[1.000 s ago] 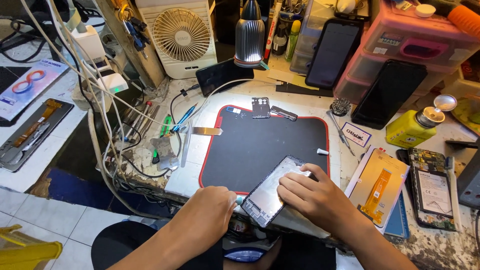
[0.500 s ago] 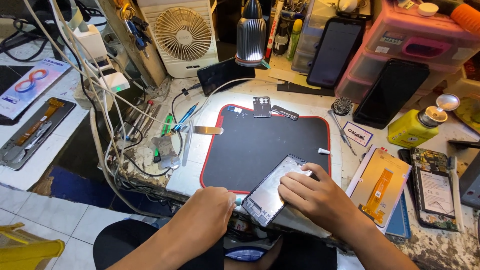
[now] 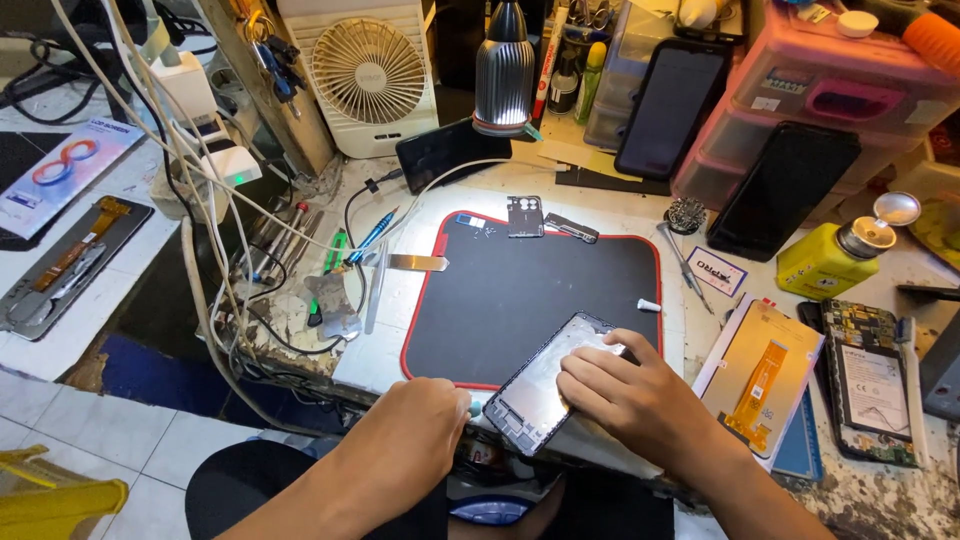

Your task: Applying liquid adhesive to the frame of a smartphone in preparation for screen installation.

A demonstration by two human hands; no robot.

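An opened phone frame (image 3: 545,385) lies tilted on the near right corner of a black work mat with a red border (image 3: 520,290). My right hand (image 3: 625,395) presses on the frame's right side, fingers flat on a small pale piece that I cannot make out. My left hand (image 3: 415,435) is closed at the frame's lower left corner, with a small teal tip showing at its fingertips; what it grips is mostly hidden.
A replacement screen with orange flex cable (image 3: 760,380) and an open phone body (image 3: 870,385) lie to the right. A yellow bottle (image 3: 830,260), pink drawers (image 3: 850,100), desk lamp (image 3: 503,65), fan (image 3: 370,70) stand behind. Tweezers and screwdrivers (image 3: 350,270) sit left among cables.
Both hands stay on the phone frame in nearly the same place; only small shifts of fingers and camera are visible.
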